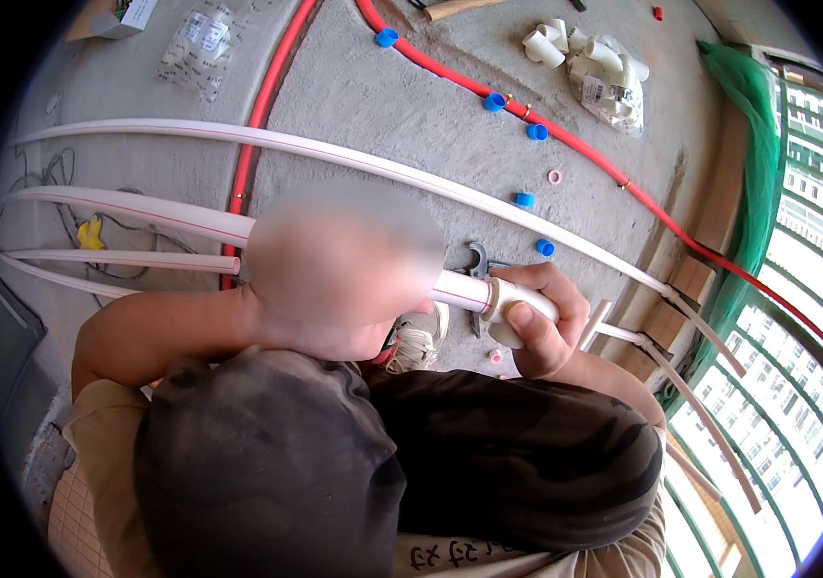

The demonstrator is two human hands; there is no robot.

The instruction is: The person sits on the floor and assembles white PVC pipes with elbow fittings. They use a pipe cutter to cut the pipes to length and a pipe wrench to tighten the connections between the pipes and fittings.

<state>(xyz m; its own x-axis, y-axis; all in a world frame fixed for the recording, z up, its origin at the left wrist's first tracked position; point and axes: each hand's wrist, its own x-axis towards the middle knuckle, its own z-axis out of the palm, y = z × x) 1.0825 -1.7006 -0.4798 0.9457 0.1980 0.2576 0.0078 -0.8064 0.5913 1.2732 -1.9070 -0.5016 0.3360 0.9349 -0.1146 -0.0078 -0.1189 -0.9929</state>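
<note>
A white plastic pipe [180, 214] with a thin red line along it runs in from the left and passes under my left hand [344, 270]. That hand is rounded over the pipe in a fist, though its fingers are blurred. On the pipe's right end sits a white pipe fitting [498, 301]. My right hand [551, 323] is closed round this fitting, with the thumb on its near side. Just behind the pipe, a grey metal tool with a hooked jaw [477, 258] is partly hidden. My shoe [418, 347] shows below the pipe.
Another long white pipe [353, 159] crosses the concrete floor beyond my hands. Red pipes [431, 69] run along the floor with blue caps [495, 101] nearby. A bag of white fittings [609, 87] lies far right. Green netting [748, 125] and railings stand at right; cables [65, 183] lie left.
</note>
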